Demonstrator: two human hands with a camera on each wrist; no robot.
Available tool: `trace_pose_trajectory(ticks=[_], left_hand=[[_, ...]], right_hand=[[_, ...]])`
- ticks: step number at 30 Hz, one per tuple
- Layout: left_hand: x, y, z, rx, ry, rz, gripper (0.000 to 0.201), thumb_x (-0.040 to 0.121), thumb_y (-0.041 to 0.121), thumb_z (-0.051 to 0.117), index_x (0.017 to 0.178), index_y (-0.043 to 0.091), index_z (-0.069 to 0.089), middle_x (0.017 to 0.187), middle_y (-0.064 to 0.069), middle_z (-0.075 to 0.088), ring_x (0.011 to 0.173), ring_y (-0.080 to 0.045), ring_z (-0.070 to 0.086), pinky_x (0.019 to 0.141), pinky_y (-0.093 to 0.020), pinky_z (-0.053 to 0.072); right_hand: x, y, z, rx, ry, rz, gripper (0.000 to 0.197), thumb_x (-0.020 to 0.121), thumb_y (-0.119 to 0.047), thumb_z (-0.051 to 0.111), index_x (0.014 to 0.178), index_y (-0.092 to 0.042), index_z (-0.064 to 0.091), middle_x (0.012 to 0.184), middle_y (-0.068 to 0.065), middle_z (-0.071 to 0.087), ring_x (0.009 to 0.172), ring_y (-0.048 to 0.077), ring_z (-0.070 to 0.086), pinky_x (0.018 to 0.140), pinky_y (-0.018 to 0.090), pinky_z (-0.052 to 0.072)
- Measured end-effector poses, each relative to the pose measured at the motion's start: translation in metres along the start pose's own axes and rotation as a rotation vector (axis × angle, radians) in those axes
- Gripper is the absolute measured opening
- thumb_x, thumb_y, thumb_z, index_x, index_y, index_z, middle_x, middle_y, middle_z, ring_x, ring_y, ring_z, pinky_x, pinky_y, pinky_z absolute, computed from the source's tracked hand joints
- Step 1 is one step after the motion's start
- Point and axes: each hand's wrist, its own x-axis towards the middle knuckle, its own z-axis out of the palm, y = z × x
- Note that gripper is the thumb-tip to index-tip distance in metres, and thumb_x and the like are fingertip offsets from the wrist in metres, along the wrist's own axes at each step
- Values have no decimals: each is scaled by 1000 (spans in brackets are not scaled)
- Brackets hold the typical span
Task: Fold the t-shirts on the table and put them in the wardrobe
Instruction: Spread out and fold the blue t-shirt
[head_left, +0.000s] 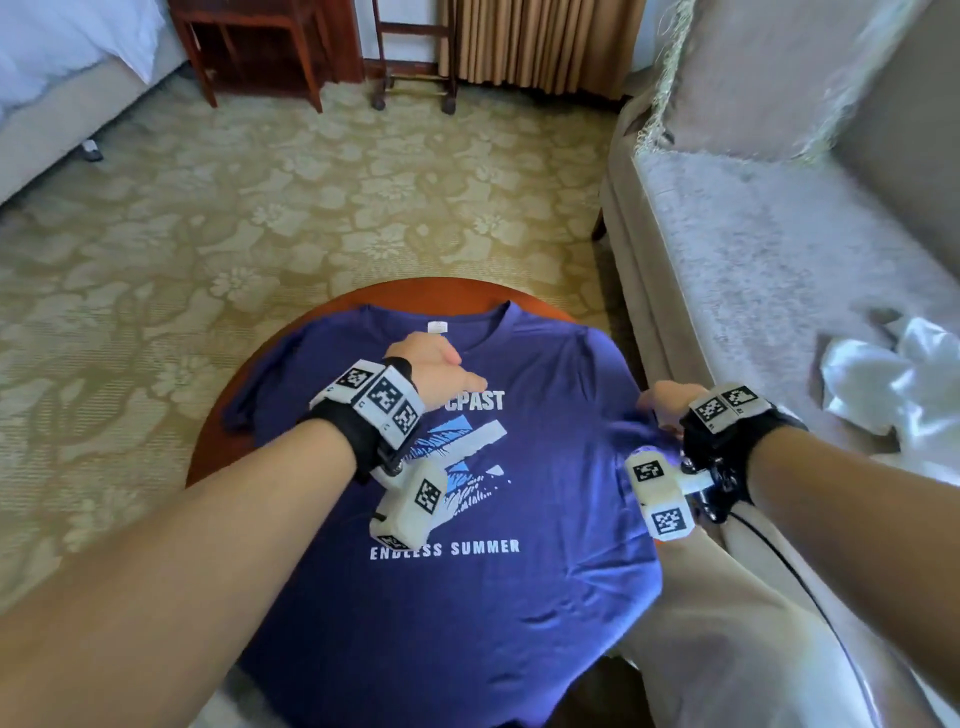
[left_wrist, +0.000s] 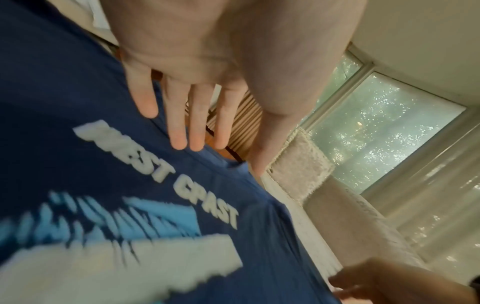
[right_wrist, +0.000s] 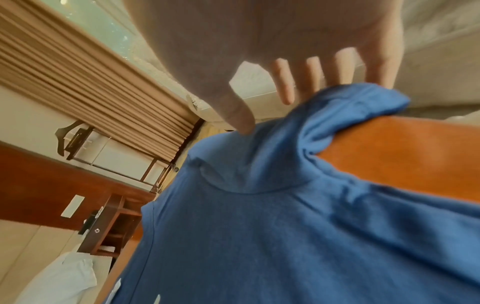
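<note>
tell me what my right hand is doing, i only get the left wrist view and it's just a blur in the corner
Observer: The right hand is at the blue t-shirt's right sleeve. Its fingers are spread and its thumb tip touches the fabric, with no closed grip.
Operator: is that sleeve lying flat
Observer: No, it is bunched up at the edge of the round wooden table.
Operator: any more shirts around
Observer: A crumpled white cloth lies on the sofa to the right. I cannot tell whether it is a shirt.
</note>
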Motion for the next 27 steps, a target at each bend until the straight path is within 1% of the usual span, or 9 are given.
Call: trace_pose_trajectory(ticks=[3,6,9,12,14,19,22,25,27], left_hand=[[-5,14,33,-12,-39,16,55,77,48,76,123,20,63,128,1,59,119,-21,54,95,-27,45],[-4,20,52,40,-14,-28,60,75,52,75,125,23,62,137,-5,45,128,-29,43,105,-39,42],[-3,22,61,97,-9,-44,56,74,52,75,121,25,61,136,-5,35,129,-31,35,104,-39,39],[-1,22,66,97,0,-49,53,72,51,76,115,27,57,135,-3,31,130,-29,28,102,-38,34],[0,23,69,100,0,-56,55,69,52,78,113,29,54,136,-3,28,131,-28,25,105,-40,33],[-2,23,75,73,-8,-45,61,67,51,80,117,33,51,141,0,22,135,-25,19,109,-39,28],[-2,21,73,18,36,-35,55,69,49,79,114,34,53,140,0,28,134,-24,25,109,-37,31],[-4,12,60,-91,115,-23,49,72,43,79,113,30,57,137,-1,36,128,-25,38,106,-39,37],[-5,-2,42,-108,170,-56,46,73,42,78,111,31,56,137,-1,38,128,-25,40,106,-46,37]], right_hand=[[9,30,-2,216,49,-4,47,89,-18,63,131,-1,53,134,15,55,121,31,55,74,28,49],[16,43,-6,309,115,-38,43,90,-19,64,129,-5,55,129,9,58,117,28,58,89,33,52],[15,45,-12,242,233,-66,34,101,-31,46,129,-15,57,130,10,59,120,27,56,98,31,46],[24,49,-22,277,372,-83,32,94,-28,55,123,-16,62,125,7,62,116,25,58,86,26,50],[30,56,-23,276,457,-31,35,91,-23,55,123,-12,62,123,11,62,113,28,59,75,23,45],[35,41,-12,228,434,17,48,64,-29,52,108,-13,66,121,18,58,108,38,56,98,42,46],[22,3,2,159,460,-190,46,77,-31,64,121,-21,58,133,10,46,124,32,43,108,36,33],[14,-33,25,-8,356,-455,65,81,-43,69,137,-18,47,145,6,39,136,26,30,112,32,23],[15,-47,41,-176,231,-452,78,85,-53,61,149,-18,32,158,5,21,146,26,14,119,36,14]])
